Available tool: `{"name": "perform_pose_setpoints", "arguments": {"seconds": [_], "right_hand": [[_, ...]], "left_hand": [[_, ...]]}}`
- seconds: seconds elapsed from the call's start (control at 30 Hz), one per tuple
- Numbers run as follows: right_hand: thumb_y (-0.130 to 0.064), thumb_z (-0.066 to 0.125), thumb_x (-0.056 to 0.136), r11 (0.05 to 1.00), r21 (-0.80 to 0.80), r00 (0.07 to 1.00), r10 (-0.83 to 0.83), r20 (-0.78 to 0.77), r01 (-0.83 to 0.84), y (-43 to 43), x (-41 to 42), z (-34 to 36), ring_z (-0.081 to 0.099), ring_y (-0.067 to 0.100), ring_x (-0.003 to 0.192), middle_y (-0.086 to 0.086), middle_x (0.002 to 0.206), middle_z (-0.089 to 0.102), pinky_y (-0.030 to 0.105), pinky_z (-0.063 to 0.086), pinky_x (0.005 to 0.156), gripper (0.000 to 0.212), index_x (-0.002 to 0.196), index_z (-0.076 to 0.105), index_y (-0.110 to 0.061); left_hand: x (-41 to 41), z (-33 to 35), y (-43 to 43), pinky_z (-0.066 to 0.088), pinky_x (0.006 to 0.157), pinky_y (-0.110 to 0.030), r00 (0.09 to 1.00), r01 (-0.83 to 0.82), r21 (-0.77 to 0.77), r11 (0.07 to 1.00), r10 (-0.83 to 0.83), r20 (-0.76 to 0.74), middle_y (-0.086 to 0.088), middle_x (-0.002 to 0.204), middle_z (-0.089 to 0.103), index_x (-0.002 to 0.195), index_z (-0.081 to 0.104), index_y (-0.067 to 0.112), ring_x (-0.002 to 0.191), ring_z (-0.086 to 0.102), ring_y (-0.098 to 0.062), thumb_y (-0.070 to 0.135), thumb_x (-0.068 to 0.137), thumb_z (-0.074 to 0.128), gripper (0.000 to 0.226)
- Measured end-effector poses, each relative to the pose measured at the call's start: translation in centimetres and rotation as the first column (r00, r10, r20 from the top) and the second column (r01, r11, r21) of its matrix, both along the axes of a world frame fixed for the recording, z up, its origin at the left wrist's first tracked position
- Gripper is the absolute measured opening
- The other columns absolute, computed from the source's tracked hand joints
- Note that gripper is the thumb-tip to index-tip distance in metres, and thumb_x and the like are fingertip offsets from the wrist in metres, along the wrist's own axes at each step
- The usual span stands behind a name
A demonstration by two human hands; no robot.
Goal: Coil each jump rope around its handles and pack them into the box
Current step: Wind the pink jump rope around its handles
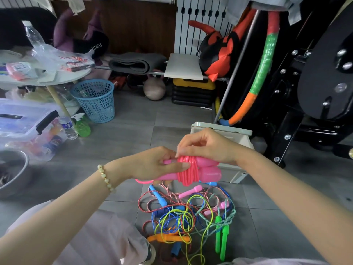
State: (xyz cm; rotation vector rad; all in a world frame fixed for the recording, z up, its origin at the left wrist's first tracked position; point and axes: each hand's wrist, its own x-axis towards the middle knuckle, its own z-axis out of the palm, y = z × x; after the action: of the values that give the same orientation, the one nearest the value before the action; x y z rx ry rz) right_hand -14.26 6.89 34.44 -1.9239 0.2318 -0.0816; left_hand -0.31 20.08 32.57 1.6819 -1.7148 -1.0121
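- Tangled pile of multicolour jump ropes (191, 217) on grey floor tiles (133, 131): uncoiled, several left.
- L hand (152, 163) grips pink plastic-handled rope (188, 172), cord nearly wound; R hand (206, 146) pinches cord at coil.
- Beige plastic box (229, 131) just behind hands; contents hidden.

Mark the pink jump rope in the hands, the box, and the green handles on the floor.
pink jump rope (188, 172): head view, on the wound cord around its handles.
box (233, 130): head view, on its pale top rim.
green handles (224, 243): head view, on one handle's shaft.
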Motion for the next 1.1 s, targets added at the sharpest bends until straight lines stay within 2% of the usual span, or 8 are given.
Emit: {"name": "perform_pose_setpoints", "arguments": {"seconds": [0.13, 0.23, 0.37, 0.6, 0.8, 0.93, 1.03, 1.1], "right_hand": [[-0.008, 0.061, 0.086, 0.993, 0.118, 0.999, -0.009, -0.042, 0.014, -0.2, -1.1, -0.5, 0.063, 0.005, 0.099, -0.004, 0.105, 0.069, 0.018, 0.048, 0.087, 0.027, 0.111, 0.064, -0.017], [-0.013, 0.07, 0.076, 0.979, 0.153, 0.991, -0.132, -0.022, 0.133, -0.4, -1.1, -1.8, 0.064, 0.009, 0.095, -0.002, 0.104, 0.069, 0.021, 0.052, 0.083, 0.032, 0.108, 0.066, -0.019], [-0.007, 0.067, 0.075, 0.872, 0.385, 0.949, -0.314, -0.035, 0.303, -0.5, -1.1, -3.3, 0.066, 0.01, 0.082, 0.005, 0.096, 0.069, 0.021, 0.054, 0.07, 0.027, 0.101, 0.066, -0.014], [-0.014, 0.072, 0.069, 0.801, 0.508, 0.948, -0.284, -0.145, 0.317, -0.9, -1.4, -4.4, 0.066, 0.016, 0.087, 0.011, 0.101, 0.068, 0.031, 0.053, 0.085, 0.039, 0.108, 0.064, -0.011], [-0.025, 0.088, 0.058, 0.647, 0.717, 0.963, -0.235, -0.134, 0.258, -0.6, -1.7, -5.9, 0.068, 0.019, 0.088, 0.008, 0.096, 0.071, 0.033, 0.056, 0.082, 0.055, 0.106, 0.065, -0.012], [-0.012, 0.066, 0.084, 0.819, 0.519, 0.969, -0.219, -0.112, 0.245, 1.4, -1.1, -6.1, 0.062, 0.012, 0.07, 0.008, 0.096, 0.066, 0.029, 0.054, 0.076, 0.025, 0.108, 0.06, -0.011], [-0.009, 0.062, 0.089, 0.929, 0.171, 0.937, -0.296, -0.184, 0.327, 2.0, -0.5, -5.5, 0.05, 0.003, 0.049, 0.0, 0.079, 0.06, 0.02, 0.046, 0.056, 0.021, 0.108, 0.055, -0.014], [-0.015, 0.058, 0.092, 0.952, -0.136, 0.926, -0.298, -0.232, 0.273, 1.9, -0.4, -5.1, 0.051, 0.004, 0.052, -0.004, 0.069, 0.057, 0.021, 0.042, 0.057, 0.016, 0.108, 0.056, -0.012]], "left_hand": [[0.7, -0.8, 0.1, 0.034, 0.042, -0.016, 0.984, -0.027, -0.008, 1.0, 0.025, -0.175, -0.012, 0.058, 0.05, 0.079, 0.055, -0.003, 0.04, 0.041, -0.005, 0.045, 0.088, 0.049, 0.049], [0.5, -1.9, -0.3, 0.035, 0.042, -0.017, 0.972, -0.111, -0.001, 0.994, 0.109, -0.206, 0.0, 0.057, 0.058, 0.105, 0.053, 0.011, 0.039, 0.045, -0.003, 0.046, 0.091, 0.054, 0.038], [0.2, -2.8, -0.8, 0.038, 0.044, -0.012, 0.953, -0.171, -0.027, 0.985, 0.158, -0.257, 0.004, 0.058, 0.057, 0.147, 0.023, 0.029, 0.039, 0.044, -0.001, 0.025, 0.096, 0.05, 0.058], [-0.2, -4.0, -0.9, 0.038, 0.039, -0.019, 0.923, -0.179, -0.027, 0.983, 0.159, -0.352, -0.01, 0.059, 0.053, 0.136, 0.031, 0.055, 0.047, 0.042, -0.02, 0.038, 0.089, 0.052, 0.054], [0.0, -3.8, -1.4, 0.034, 0.036, -0.018, 0.872, -0.295, -0.04, 0.955, 0.252, -0.42, 0.001, 0.051, 0.056, 0.136, 0.041, 0.033, 0.037, 0.042, -0.01, 0.026, 0.097, 0.048, 0.04], [0.3, -3.5, -2.1, 0.032, 0.037, -0.018, 0.848, -0.397, -0.042, 0.917, 0.349, -0.4, -0.003, 0.051, 0.056, 0.119, 0.048, 0.02, 0.035, 0.039, -0.013, 0.029, 0.096, 0.051, 0.025], [0.8, -3.5, -2.6, 0.031, 0.037, -0.018, 0.791, -0.514, -0.024, 0.857, 0.464, -0.399, -0.004, 0.052, 0.057, 0.106, 0.047, 0.017, 0.034, 0.039, -0.012, 0.034, 0.094, 0.053, 0.021], [1.4, -3.6, -2.8, 0.032, 0.037, -0.018, 0.76, -0.583, -0.01, 0.812, 0.541, -0.36, -0.003, 0.054, 0.059, 0.101, 0.046, 0.016, 0.035, 0.041, -0.012, 0.038, 0.093, 0.055, 0.026]]}}
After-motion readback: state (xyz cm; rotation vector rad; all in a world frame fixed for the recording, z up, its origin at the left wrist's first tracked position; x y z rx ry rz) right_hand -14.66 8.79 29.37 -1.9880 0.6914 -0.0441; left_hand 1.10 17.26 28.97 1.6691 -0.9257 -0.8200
